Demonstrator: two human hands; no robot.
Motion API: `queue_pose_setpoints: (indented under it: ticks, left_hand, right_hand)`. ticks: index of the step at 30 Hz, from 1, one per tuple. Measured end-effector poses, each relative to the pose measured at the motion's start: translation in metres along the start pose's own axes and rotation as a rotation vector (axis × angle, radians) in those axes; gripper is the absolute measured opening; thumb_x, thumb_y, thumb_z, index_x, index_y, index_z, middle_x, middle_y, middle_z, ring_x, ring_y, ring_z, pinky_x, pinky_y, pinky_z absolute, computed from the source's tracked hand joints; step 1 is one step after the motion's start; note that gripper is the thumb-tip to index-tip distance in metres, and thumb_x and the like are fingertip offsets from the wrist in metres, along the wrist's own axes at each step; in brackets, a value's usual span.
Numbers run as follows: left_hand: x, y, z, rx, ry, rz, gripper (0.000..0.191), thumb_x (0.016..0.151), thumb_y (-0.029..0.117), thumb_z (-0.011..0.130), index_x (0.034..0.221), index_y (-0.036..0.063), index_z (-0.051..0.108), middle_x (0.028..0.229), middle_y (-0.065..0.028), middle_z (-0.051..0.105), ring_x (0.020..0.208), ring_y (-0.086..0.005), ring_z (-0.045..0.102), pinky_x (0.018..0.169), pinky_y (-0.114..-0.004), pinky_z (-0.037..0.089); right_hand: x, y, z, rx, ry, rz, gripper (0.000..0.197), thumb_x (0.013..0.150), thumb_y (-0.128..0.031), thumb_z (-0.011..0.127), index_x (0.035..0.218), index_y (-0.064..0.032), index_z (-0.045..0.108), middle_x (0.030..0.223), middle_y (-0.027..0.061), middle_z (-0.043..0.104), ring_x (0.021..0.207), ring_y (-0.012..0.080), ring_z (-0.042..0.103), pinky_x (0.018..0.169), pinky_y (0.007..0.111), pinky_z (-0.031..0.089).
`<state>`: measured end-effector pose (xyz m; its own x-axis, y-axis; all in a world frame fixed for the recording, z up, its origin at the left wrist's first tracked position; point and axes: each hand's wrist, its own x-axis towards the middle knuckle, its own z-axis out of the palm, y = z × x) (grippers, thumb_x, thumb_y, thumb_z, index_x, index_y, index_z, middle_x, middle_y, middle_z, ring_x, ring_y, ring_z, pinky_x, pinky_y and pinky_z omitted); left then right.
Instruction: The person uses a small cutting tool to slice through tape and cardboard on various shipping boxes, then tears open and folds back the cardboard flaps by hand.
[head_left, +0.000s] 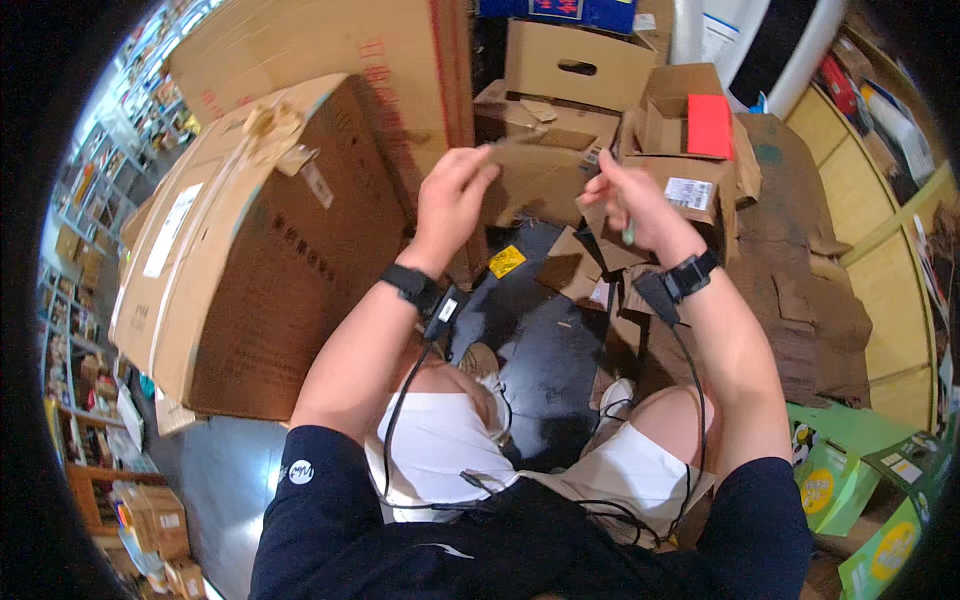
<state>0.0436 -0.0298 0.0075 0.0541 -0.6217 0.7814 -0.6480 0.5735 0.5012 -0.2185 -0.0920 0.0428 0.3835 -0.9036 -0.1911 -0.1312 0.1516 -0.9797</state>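
Note:
My left hand (454, 206) is raised before me, its thumb and fingers pinched together. From its fingertips a thin pale strip (519, 140), perhaps tape, runs right; blur hides its exact kind. My right hand (637, 206) is level with it, a short way to the right, fingers curled and thumb pointing up. The end of a small pale-green object (628, 234) sticks out below its curled fingers; the rest is hidden. Behind and below both hands stands a brown cardboard box (536, 180), with a loose paper piece (540, 111) on its top.
A large carton (277, 247) stands close on my left, a taller one (330, 60) behind it. An open carton with a red panel (709, 126) sits at right. Flattened cardboard (574, 266) and a yellow label (507, 261) lie on the dark floor (540, 360). Cables hang from both wrists.

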Motion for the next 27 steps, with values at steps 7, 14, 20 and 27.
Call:
queue_pose_setpoints:
  ticks: [7, 14, 20, 27]
  left_hand:
    - [-0.006, 0.046, 0.032, 0.146, -0.406, 0.678, 0.039, 0.072, 0.005, 0.065, 0.11, 0.016, 0.07, 0.103, -0.0059, 0.066, 0.097, -0.0266, 0.063, 0.079, -0.039, 0.052]
    - [-0.011, 0.053, 0.041, 0.117, -0.573, 0.575, 0.033, 0.079, 0.023, 0.068, 0.111, 0.0141, 0.07, 0.112, -0.0053, 0.064, 0.11, -0.0306, 0.058, 0.092, -0.042, 0.049]
    - [-0.012, -0.001, 0.028, 0.22, -0.23, -0.109, 0.077, 0.081, 0.022, 0.075, 0.144, 0.0002, 0.036, 0.14, -0.0212, 0.046, 0.129, -0.0317, 0.045, 0.108, -0.041, 0.037]
    - [-0.016, -0.001, 0.002, -0.504, -0.432, -0.9, 0.039, 0.094, 0.013, 0.063, 0.127, -0.0045, 0.053, 0.118, -0.0111, 0.064, 0.106, -0.0171, 0.061, 0.093, -0.032, 0.048]
  right_hand:
    - [-0.013, 0.055, -0.043, 0.627, -0.073, 0.137, 0.039, 0.093, -0.047, 0.062, 0.102, -0.0094, 0.057, 0.083, -0.001, 0.059, 0.047, 0.0019, 0.034, 0.046, 0.018, 0.036]
    - [0.008, 0.071, -0.059, 0.236, 0.179, -0.031, 0.021, 0.091, -0.02, 0.067, 0.104, -0.0067, 0.057, 0.085, 0.0004, 0.06, 0.06, 0.0074, 0.048, 0.052, 0.022, 0.041]
    - [0.006, 0.065, -0.057, 0.076, 0.14, -0.15, 0.025, 0.094, -0.021, 0.063, 0.113, -0.0051, 0.056, 0.095, 0.0006, 0.064, 0.069, 0.0056, 0.052, 0.052, 0.02, 0.04]
    - [-0.014, 0.046, -0.038, -0.194, 0.015, -0.22, 0.033, 0.09, -0.02, 0.068, 0.115, 0.0009, 0.064, 0.103, 0.0063, 0.069, 0.086, 0.0148, 0.063, 0.074, 0.03, 0.052]
